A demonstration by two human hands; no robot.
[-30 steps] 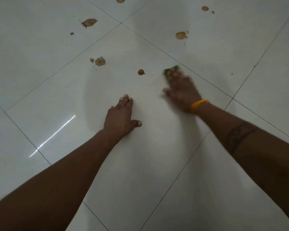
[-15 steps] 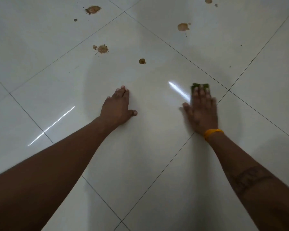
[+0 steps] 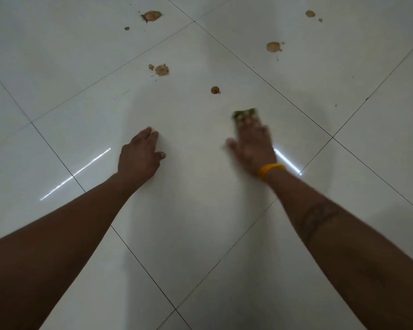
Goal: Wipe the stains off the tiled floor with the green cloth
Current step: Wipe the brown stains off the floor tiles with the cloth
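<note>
Slid left, R grip (image 3: 252, 148) presses flat-fingered on green cloth (image 3: 244, 114) poking ahead; L grip (image 3: 138, 156) lies flat.

Your tiled floor (image 3: 200, 210) looks glossy and smooth, mirroring light streaks; the green cloth (image 3: 244, 114) appears soft fabric, blurred.

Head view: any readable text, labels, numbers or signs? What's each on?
None readable.
On the yellow wristband: no print visible.
On the right forearm, a dark band: too blurred to tell whether it holds letters.
On the tiled floor and the green cloth: no writing.
</note>
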